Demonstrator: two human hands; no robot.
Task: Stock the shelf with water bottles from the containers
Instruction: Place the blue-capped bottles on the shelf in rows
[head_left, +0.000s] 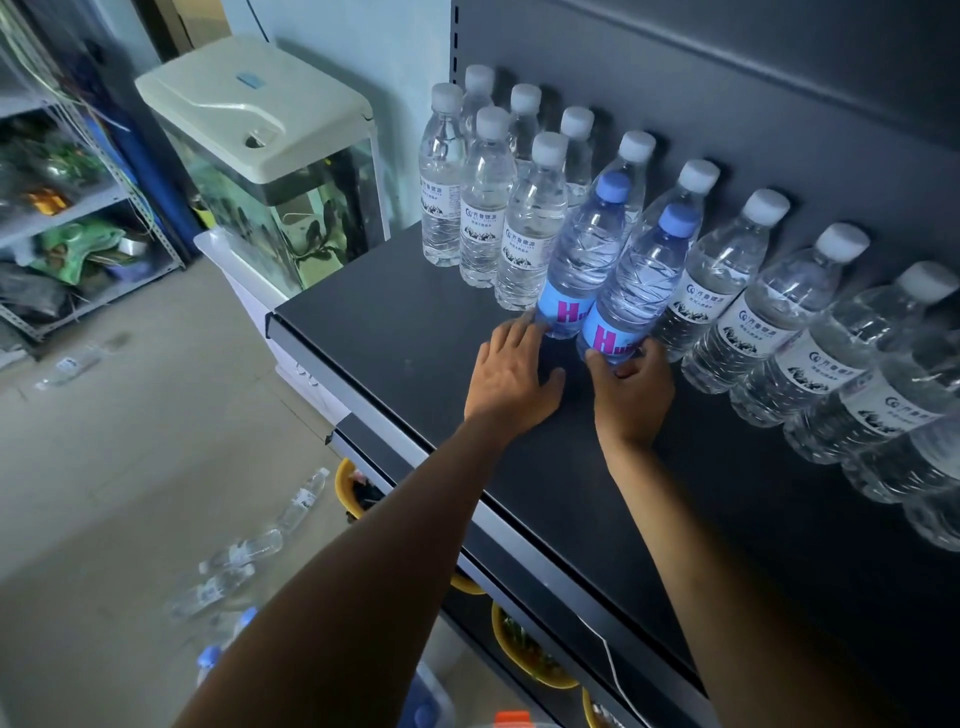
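Note:
Two blue-capped water bottles with blue labels stand on the dark shelf (415, 332) among several white-capped bottles (727, 270). My right hand (631, 387) grips the base of the nearer blue-capped bottle (639, 291). My left hand (511, 376) lies with fingers stretched out, its fingertips touching the base of the other blue-capped bottle (582, 260). Both bottles stand upright on the shelf, side by side.
Several loose bottles (244, 556) lie on the floor at lower left. A fish tank (270, 171) stands left of the shelf, with a wire rack (67, 208) beyond it. Yellow bowls (524, 654) sit on the lower shelf level. The shelf's front half is bare.

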